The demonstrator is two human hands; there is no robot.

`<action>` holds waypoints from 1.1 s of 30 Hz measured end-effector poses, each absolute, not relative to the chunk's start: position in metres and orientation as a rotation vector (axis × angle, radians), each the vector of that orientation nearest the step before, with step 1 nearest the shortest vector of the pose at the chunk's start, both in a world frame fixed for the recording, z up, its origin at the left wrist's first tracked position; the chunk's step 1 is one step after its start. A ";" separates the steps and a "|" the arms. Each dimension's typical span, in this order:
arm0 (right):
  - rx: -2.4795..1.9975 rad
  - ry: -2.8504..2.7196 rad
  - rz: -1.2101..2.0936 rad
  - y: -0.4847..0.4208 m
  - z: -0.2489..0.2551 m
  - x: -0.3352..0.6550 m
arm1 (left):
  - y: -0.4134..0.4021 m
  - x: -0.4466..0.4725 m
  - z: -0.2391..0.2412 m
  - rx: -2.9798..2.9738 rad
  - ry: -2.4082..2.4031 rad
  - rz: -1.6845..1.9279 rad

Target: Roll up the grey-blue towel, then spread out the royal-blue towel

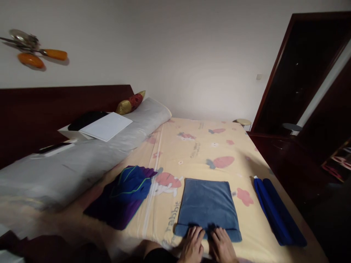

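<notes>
Blue towel (207, 206) on bed (192, 153), left hand (192, 247), right hand (222, 248) pressing its near edge

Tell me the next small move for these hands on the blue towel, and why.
Probably roll the near edge forward again: both the left hand and right hand rest on a rolled lip of the blue towel, and the rest lies flat.

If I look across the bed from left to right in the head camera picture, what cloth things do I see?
Purple and blue clothes pile → blue towel, with both hands on its near edge → rolled dark blue cloth.
</notes>
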State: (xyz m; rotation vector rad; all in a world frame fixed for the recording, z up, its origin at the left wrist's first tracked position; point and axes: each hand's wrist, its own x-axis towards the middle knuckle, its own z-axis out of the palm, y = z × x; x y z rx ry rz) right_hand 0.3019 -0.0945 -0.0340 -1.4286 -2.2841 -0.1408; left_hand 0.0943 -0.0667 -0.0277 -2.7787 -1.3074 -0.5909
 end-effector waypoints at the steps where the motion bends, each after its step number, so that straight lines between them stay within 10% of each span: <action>1: -1.428 -2.291 -0.124 -0.098 -0.042 0.304 | -0.066 0.091 -0.027 -2.802 -1.323 -0.567; 33: -1.990 -1.943 0.193 -0.063 -0.007 0.302 | -0.017 0.102 -0.004 -2.450 -2.039 -0.339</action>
